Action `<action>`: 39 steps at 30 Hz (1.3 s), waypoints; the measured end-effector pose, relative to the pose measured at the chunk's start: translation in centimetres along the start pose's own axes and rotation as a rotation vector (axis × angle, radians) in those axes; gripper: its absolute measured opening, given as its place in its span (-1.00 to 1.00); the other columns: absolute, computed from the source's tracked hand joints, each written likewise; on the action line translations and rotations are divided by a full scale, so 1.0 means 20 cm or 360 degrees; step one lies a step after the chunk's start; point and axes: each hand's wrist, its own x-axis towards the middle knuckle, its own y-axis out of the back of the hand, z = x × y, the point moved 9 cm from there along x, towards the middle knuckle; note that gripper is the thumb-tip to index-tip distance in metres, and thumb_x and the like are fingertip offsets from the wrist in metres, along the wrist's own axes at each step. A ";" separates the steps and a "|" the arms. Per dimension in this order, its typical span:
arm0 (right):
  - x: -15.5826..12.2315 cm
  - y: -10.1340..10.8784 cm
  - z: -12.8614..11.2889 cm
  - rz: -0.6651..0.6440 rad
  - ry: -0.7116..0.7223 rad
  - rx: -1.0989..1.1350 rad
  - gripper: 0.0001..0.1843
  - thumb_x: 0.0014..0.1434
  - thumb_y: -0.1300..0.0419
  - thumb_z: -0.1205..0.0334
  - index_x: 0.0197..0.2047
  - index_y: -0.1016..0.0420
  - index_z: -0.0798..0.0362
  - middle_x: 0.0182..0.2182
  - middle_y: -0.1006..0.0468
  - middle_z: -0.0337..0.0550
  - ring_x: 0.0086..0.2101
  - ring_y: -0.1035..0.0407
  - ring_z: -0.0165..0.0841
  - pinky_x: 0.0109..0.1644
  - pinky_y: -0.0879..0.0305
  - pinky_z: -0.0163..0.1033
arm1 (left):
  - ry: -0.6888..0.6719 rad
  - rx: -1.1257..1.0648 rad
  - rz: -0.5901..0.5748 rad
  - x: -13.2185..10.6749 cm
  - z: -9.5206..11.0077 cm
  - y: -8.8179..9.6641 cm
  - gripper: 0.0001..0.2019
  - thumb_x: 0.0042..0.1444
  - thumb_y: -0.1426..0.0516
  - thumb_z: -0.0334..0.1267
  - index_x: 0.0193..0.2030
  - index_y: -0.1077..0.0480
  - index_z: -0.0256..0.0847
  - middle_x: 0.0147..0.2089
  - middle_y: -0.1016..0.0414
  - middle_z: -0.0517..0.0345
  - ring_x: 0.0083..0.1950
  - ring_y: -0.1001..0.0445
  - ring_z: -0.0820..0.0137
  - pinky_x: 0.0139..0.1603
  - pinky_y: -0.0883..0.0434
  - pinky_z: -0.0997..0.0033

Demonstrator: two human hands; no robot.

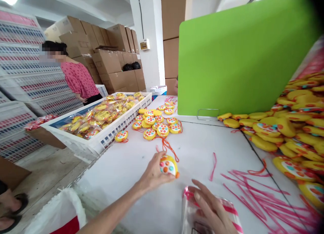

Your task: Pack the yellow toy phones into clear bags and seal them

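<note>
My left hand (154,173) grips a small yellow toy (169,166) with coloured buttons and an orange string, just above the white table (131,166). My right hand (211,207) rests with fingers stretched on a clear plastic bag with pink stripes (227,208) at the near edge. A cluster of the same yellow toys (155,121) lies farther back on the table.
A white crate (101,143) of bagged toys stands at the left edge. A big heap of yellow toys (291,129) fills the right side beside a green divider (240,55). Pink strings (253,190) lie scattered at right. A person in a pink top (77,77) stands at back left near cardboard boxes.
</note>
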 end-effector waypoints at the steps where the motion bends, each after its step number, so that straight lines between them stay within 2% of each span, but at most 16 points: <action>1: 0.03 -0.02 0.01 -0.0023 -0.0060 0.0119 -0.44 0.19 -0.05 -0.15 0.20 -0.23 -0.12 -0.01 -0.47 -0.05 -0.08 -0.42 -0.17 -0.21 -0.48 -0.17 | -0.0099 -0.0058 -0.0093 -0.05 0.09 -0.08 -0.19 -0.28 -0.33 -0.23 0.19 -0.16 -0.18 0.13 -0.29 -0.06 0.10 -0.33 0.16 0.12 -0.30 0.23; 2: 0.06 -0.05 0.00 -0.0066 -0.0093 0.0260 -0.41 0.19 -0.06 -0.15 0.22 -0.20 -0.08 0.00 -0.46 -0.01 -0.08 -0.42 -0.18 -0.19 -0.47 -0.15 | -0.0191 -0.0097 -0.0183 -0.09 0.17 -0.14 -0.16 -0.30 -0.34 -0.26 0.20 -0.17 -0.16 0.15 -0.27 -0.07 0.12 -0.30 0.12 0.14 -0.29 0.18; 4: 0.08 -0.11 -0.03 -0.0166 -0.0081 0.0573 -0.43 0.16 -0.13 -0.12 0.15 -0.28 0.00 -0.07 -0.50 -0.02 -0.11 -0.42 -0.19 -0.14 -0.43 -0.16 | -0.0320 -0.0133 -0.0284 -0.17 0.28 -0.23 -0.12 -0.36 -0.35 -0.33 0.20 -0.18 -0.14 0.20 -0.22 -0.08 0.18 -0.24 0.08 0.20 -0.23 0.13; 6: 0.08 -0.13 -0.07 -0.0217 -0.0033 0.0883 -0.52 0.13 -0.20 -0.07 0.04 -0.37 0.02 -0.14 -0.52 -0.07 -0.14 -0.42 -0.21 -0.10 -0.39 -0.18 | -0.0313 -0.0215 -0.0216 -0.23 0.31 -0.24 -0.12 -0.35 -0.34 -0.37 0.22 -0.16 -0.11 0.25 -0.17 -0.05 0.22 -0.19 0.08 0.24 -0.19 0.12; 9: 0.05 -0.12 -0.09 -0.0164 -0.0027 0.1179 -0.54 0.12 -0.23 -0.02 0.04 -0.34 -0.02 -0.12 -0.50 -0.11 -0.15 -0.41 -0.24 -0.11 -0.39 -0.20 | -0.0021 -0.0529 -0.0016 -0.29 0.22 -0.21 -0.31 -0.11 -0.27 -0.24 0.20 -0.16 -0.12 0.22 -0.23 -0.03 0.18 -0.26 0.16 0.15 -0.29 0.21; 12: 0.02 -0.10 -0.07 -0.0131 -0.0007 0.1280 -0.50 0.13 -0.23 0.02 0.10 -0.26 -0.04 -0.07 -0.47 -0.10 -0.13 -0.40 -0.24 -0.11 -0.39 -0.18 | 0.0248 -0.0898 -0.0156 -0.36 0.13 -0.30 -0.61 0.10 -0.13 -0.11 0.03 -0.31 -0.23 0.01 -0.44 -0.04 -0.03 -0.43 0.24 -0.08 -0.42 0.32; 14: 0.01 -0.09 -0.06 -0.0151 0.0006 0.1211 -0.54 0.16 -0.21 0.04 0.08 -0.28 -0.02 -0.05 -0.46 -0.09 -0.12 -0.39 -0.24 -0.09 -0.38 -0.17 | 0.0297 -0.1054 -0.0228 -0.39 0.12 -0.35 -0.68 0.14 -0.10 -0.10 -0.07 -0.36 -0.27 -0.10 -0.49 -0.01 -0.12 -0.46 0.28 -0.14 -0.43 0.35; 17: -0.01 -0.05 -0.05 -0.0111 0.0055 0.0946 -0.56 0.17 -0.19 0.02 0.07 -0.27 -0.01 -0.03 -0.43 -0.10 -0.06 -0.34 -0.23 -0.07 -0.37 -0.19 | 0.0270 -0.1124 -0.0176 -0.41 0.15 -0.36 -0.70 0.13 -0.12 -0.13 -0.07 -0.36 -0.26 -0.11 -0.48 0.03 -0.11 -0.45 0.30 -0.14 -0.44 0.37; 20: -0.01 0.00 -0.07 -0.0002 0.0088 0.0634 -0.44 0.13 -0.22 -0.02 0.13 -0.18 -0.03 -0.07 -0.42 -0.12 -0.09 -0.34 -0.24 -0.14 -0.39 -0.23 | 0.0216 -0.0946 -0.0170 -0.42 0.19 -0.35 -0.70 0.14 -0.11 -0.14 -0.04 -0.36 -0.23 -0.07 -0.47 0.05 -0.07 -0.44 0.31 -0.08 -0.42 0.40; 22: -0.01 0.02 -0.10 0.0023 0.0106 0.0477 -0.42 0.10 -0.24 -0.04 0.11 -0.18 -0.01 -0.17 -0.44 -0.16 -0.22 -0.37 -0.30 -0.24 -0.40 -0.27 | 0.0203 -0.0789 -0.0172 -0.43 0.21 -0.34 -0.68 0.15 -0.10 -0.13 0.01 -0.34 -0.20 -0.03 -0.47 0.06 -0.04 -0.45 0.30 -0.07 -0.41 0.42; 25: -0.01 0.00 -0.12 -0.0030 0.0128 0.0497 -0.51 0.09 -0.24 -0.04 -0.01 -0.23 0.01 -0.30 -0.43 -0.21 -0.38 -0.34 -0.37 -0.39 -0.37 -0.32 | 0.0194 -0.0661 -0.0169 -0.44 0.23 -0.33 -0.61 0.15 -0.10 -0.12 0.10 -0.29 -0.16 0.02 -0.46 0.04 -0.03 -0.47 0.27 -0.10 -0.43 0.44; 28: -0.03 -0.01 -0.10 -0.0034 0.0094 0.0648 -0.56 0.09 -0.22 -0.04 -0.06 -0.22 0.00 -0.32 -0.39 -0.21 -0.35 -0.33 -0.34 -0.47 -0.34 -0.34 | 0.0165 -0.0681 -0.0149 -0.45 0.28 -0.34 -0.56 0.13 -0.11 -0.13 0.16 -0.26 -0.14 0.08 -0.43 0.03 -0.01 -0.47 0.24 -0.10 -0.45 0.44; 32: -0.03 0.01 -0.10 0.0067 0.0123 0.0666 -0.60 0.08 -0.24 -0.01 -0.12 -0.21 -0.03 -0.36 -0.38 -0.26 -0.36 -0.31 -0.35 -0.40 -0.34 -0.32 | 0.0176 -0.0697 -0.0076 -0.46 0.29 -0.34 -0.56 0.10 -0.14 -0.12 0.13 -0.30 -0.15 0.06 -0.45 0.04 -0.01 -0.47 0.23 -0.13 -0.45 0.45; 35: -0.02 0.01 -0.10 0.0037 0.0146 0.0471 -0.63 0.10 -0.20 0.00 -0.12 -0.23 0.00 -0.38 -0.40 -0.24 -0.37 -0.32 -0.33 -0.32 -0.35 -0.26 | 0.0198 -0.0751 -0.0093 -0.47 0.24 -0.36 -0.57 0.10 -0.15 -0.14 0.11 -0.31 -0.16 0.03 -0.46 0.06 -0.02 -0.46 0.26 -0.12 -0.44 0.46; 37: -0.02 0.02 -0.10 0.0025 0.0190 0.0191 -0.59 0.14 -0.14 0.00 -0.02 -0.23 0.04 -0.27 -0.43 -0.14 -0.27 -0.34 -0.27 -0.18 -0.36 -0.16 | 0.0231 -0.0928 -0.0117 -0.46 0.19 -0.38 -0.63 0.08 -0.16 -0.17 0.04 -0.35 -0.17 -0.01 -0.48 0.08 -0.03 -0.45 0.30 -0.07 -0.42 0.45; 39: -0.04 0.05 -0.13 0.0087 0.0306 -0.0122 -0.43 0.15 -0.14 0.02 0.16 -0.12 0.05 -0.02 -0.34 0.00 -0.04 -0.28 -0.16 0.02 -0.30 -0.03 | 0.0342 -0.1239 -0.0106 -0.44 0.14 -0.41 -0.75 0.06 -0.17 -0.22 -0.10 -0.40 -0.19 -0.10 -0.51 0.11 -0.09 -0.47 0.33 -0.09 -0.42 0.44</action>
